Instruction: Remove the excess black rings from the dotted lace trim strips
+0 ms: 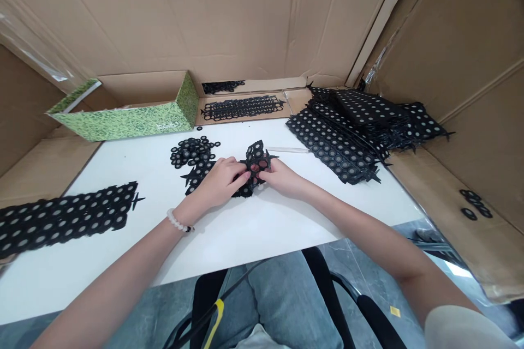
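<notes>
Many loose rings [186, 154] lie just beyond the left hand [221, 180], where a careless knuckle could scatter them; the black perforated sheet [254, 154], bunched between both hands, might tear if they pull unevenly. Left thumb and fingers pinch its near side, narrowly; the right hand [280, 176] grips the opposite edge, fingertips partly hidden. Farther right of the grip lie stacked sheets [335, 144].

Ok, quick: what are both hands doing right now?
Left hand: closed, holding a black perforated sheet.
Right hand: closed, holding the same sheet.
</notes>
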`<state>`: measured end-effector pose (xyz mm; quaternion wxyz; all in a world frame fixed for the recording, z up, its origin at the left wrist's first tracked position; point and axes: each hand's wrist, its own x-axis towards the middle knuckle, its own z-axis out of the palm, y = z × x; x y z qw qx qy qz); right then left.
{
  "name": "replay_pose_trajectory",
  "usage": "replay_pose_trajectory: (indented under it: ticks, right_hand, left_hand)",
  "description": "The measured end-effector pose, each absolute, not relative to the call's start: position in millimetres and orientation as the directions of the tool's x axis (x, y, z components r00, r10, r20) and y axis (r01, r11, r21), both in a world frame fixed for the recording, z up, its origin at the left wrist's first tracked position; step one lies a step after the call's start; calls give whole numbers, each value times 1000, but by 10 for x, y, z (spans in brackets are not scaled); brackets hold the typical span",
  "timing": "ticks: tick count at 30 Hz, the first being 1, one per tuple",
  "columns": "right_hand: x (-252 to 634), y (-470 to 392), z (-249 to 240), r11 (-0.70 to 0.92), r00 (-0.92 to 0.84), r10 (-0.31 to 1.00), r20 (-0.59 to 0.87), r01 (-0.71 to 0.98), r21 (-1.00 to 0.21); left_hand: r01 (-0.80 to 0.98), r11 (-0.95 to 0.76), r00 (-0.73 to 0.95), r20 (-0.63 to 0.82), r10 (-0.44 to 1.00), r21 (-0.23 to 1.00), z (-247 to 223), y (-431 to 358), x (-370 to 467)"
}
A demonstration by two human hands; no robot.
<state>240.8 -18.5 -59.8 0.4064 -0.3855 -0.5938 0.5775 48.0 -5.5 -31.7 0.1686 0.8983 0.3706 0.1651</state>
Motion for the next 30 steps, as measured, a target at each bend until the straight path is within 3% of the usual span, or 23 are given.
replay_pose_trajectory:
  ticks: [3, 6, 10, 13, 18, 21, 25, 27, 30]
  right_hand:
    - [2414, -140, -668, 17, -293, 956, 5, 39, -999]
    - [2395, -128, -641, -83, -255, 964, -79, -5, -996]
    - [2344, -182, -555, -212, -274, 947, -170, -131, -968]
    - [2336, -193, -558, -251, -302, 931, -206, -116, -961]
    - [2456, -69, -605, -303, -151, 947, -282, -134, -944]
    - [2522, -34, -567, -356, -122, 933, -339, -171, -919]
    - [2506, -102, -481, -370, -170, 927, -333, -273, -888]
    - [2489, -139, -451, -381, -203, 921, -332, -297, -875]
    - [2483, -156, -437, -314, -217, 940, -262, -257, -914]
  left_hand:
    - [599, -668, 673, 174, 719, 441, -310, -65, 496]
    - [584, -592, 616, 172, 769, 556, -299, -33, 474]
    - [565, -490, 520, 174, 836, 664, -351, 40, 442]
    - [530, -446, 479, 179, 860, 722, -424, 85, 442]
    - [608, -298, -5, 379, 926, 736, -387, 293, 162]
    - [697, -229, -188, 481, 856, 680, -335, 456, -128]
    - [929, -75, -110, 463, 879, 363, -425, 521, -281]
    - [954, -56, -77, 418, 905, 296, -464, 486, -236]
    - [947, -137, -7, 447, 894, 289, -403, 369, -73]
